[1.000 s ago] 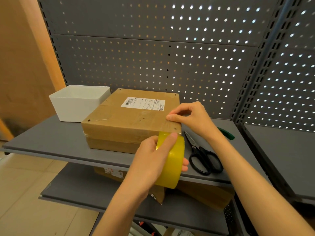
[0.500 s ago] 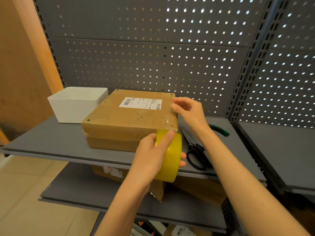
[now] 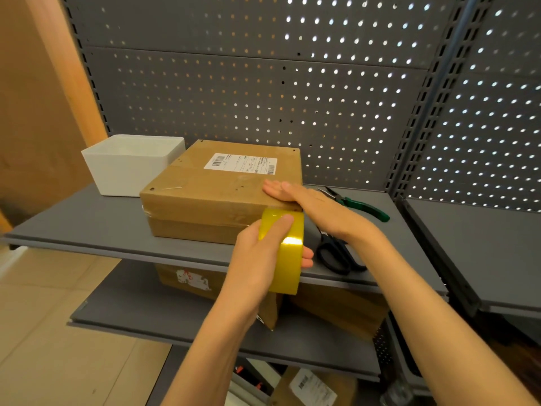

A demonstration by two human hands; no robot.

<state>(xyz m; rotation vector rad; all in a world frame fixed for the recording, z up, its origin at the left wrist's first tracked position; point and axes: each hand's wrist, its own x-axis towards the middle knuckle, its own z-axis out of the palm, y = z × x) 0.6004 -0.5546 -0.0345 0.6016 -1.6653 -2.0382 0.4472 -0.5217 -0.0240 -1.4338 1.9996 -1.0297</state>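
A flat cardboard box (image 3: 210, 194) with a white shipping label (image 3: 241, 163) lies on the grey shelf (image 3: 87, 227). My left hand (image 3: 257, 259) grips a yellow roll of tape (image 3: 285, 247) at the box's near right corner, thumb on the roll's outer face. My right hand (image 3: 304, 200) lies flat, fingers straight, pressing on the top of the box along its right edge. Clear tape shines faintly on the box top near that hand.
A white open bin (image 3: 128, 168) stands left of the box. Black scissors (image 3: 336, 253) and green-handled pliers (image 3: 363, 206) lie on the shelf to the right. Lower shelves hold more cardboard boxes (image 3: 339, 309). A perforated grey back panel (image 3: 263, 98) rises behind.
My right hand went from pinching the tape end at the box's right edge to lying flat on the box top. The tape roll stayed at the near right corner.
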